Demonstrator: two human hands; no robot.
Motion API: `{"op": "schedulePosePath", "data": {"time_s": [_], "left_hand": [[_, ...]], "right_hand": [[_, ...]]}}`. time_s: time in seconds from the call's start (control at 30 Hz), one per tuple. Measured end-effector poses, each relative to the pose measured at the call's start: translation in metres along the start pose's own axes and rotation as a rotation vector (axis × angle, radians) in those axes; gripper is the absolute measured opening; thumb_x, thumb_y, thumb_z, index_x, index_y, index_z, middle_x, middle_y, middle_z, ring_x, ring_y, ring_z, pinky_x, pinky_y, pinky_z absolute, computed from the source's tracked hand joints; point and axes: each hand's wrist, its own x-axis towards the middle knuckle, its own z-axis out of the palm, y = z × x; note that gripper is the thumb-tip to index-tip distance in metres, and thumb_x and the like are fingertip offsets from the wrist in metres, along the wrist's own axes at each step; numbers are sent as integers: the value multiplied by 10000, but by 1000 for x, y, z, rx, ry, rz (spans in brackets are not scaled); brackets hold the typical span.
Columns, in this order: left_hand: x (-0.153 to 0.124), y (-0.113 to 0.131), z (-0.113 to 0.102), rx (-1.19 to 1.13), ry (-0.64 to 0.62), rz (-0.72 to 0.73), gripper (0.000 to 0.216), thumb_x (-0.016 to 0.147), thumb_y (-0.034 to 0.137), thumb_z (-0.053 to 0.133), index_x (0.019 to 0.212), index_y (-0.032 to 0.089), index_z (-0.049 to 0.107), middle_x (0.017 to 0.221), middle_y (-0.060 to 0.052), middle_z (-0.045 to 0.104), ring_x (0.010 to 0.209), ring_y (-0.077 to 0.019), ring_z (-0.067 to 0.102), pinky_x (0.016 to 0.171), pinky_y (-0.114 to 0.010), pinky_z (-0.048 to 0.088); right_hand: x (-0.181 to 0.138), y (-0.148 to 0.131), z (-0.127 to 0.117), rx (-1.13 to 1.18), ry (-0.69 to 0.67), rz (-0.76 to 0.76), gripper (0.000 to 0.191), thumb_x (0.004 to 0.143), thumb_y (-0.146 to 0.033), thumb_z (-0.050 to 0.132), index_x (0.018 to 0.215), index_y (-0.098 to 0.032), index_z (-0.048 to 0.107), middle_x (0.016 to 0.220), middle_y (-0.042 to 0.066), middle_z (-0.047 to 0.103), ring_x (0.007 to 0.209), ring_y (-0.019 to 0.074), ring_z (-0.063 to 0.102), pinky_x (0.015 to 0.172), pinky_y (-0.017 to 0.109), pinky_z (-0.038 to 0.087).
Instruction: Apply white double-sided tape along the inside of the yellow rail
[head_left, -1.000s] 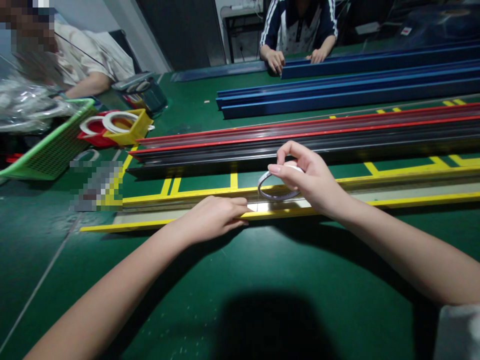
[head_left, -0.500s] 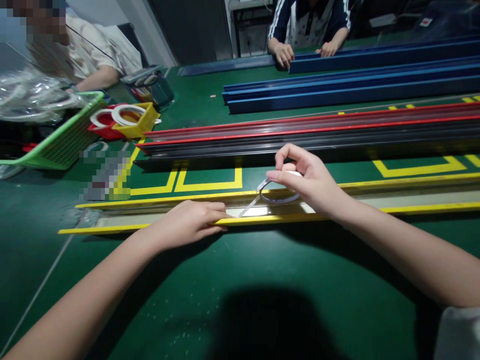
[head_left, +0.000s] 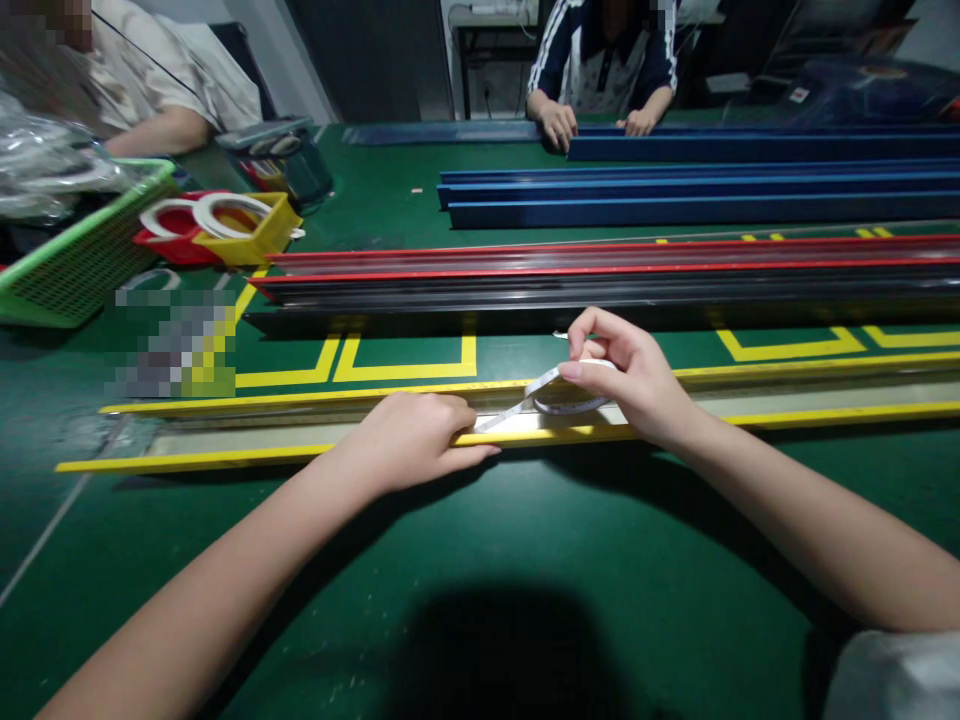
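A long channel with yellow edges [head_left: 247,459] lies across the green table in front of me, pale along its inside. My left hand [head_left: 412,440] grips its near edge, fingers inside the channel and thumb along the outer side. Those fingertips are partly hidden behind the edge. Above the channel, my right hand [head_left: 626,378] pinches a thin roll of white tape [head_left: 574,405] between thumb and fingers. A narrow strip runs slantwise from the roll down into the channel beside my left fingers.
Beyond lie red-edged channels [head_left: 420,264], a black channel [head_left: 405,318] and blue channels [head_left: 600,212]. Tape rolls sit in red [head_left: 169,250] and yellow bins [head_left: 259,245] near a green basket [head_left: 90,270]. Across the table, a co-worker's hands [head_left: 559,125] touch a blue channel.
Both my hands have moved a little right along the channel, the left fingers sliding along its near edge. The tape strip between the roll and the channel shows wider. The view has shifted slightly.
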Motion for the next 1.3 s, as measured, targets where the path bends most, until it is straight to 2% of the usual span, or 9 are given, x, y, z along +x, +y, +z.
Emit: {"op": "schedulePosePath", "data": {"time_s": [0.17, 0.43, 0.73, 1.0, 1.3], "left_hand": [[-2, -3, 10, 32, 46, 49, 496, 952, 552, 361, 758, 186, 634, 781, -34, 651, 699, -172, 615, 555, -268, 315], [-6, -4, 13, 55, 78, 72, 482, 959, 537, 357, 772, 192, 638, 761, -24, 630, 688, -159, 601, 551, -277, 308], [-4, -4, 13, 37, 78, 64, 459, 949, 542, 385, 787, 197, 641, 765, -17, 640, 685, -156, 604, 560, -277, 314], [-6, -4, 14, 74, 143, 84, 475, 949, 542, 387, 745, 196, 641, 727, -14, 629, 669, -148, 596, 549, -286, 296], [-6, -4, 13, 39, 163, 98, 456, 948, 526, 407, 762, 195, 658, 754, -14, 640, 693, -142, 603, 555, -273, 314]], "right_hand": [[-9, 10, -4, 26, 58, 7, 236, 787, -266, 725, 777, -194, 500, 569, -82, 369, 512, 54, 288, 490, 211, 218], [-6, 9, -3, 153, 93, 77, 217, 781, -243, 711, 761, -198, 500, 505, -91, 320, 460, 51, 235, 454, 212, 161], [-6, 7, -1, 158, 120, 92, 224, 757, -227, 717, 757, -199, 494, 505, -91, 323, 448, 46, 224, 448, 217, 137], [-5, 7, -1, 152, 122, 76, 224, 751, -212, 725, 744, -197, 502, 497, -91, 334, 444, 45, 236, 448, 217, 145], [-6, 7, 0, 117, 135, 80, 229, 744, -229, 727, 746, -200, 500, 497, -91, 334, 440, 48, 241, 446, 224, 145]]}}
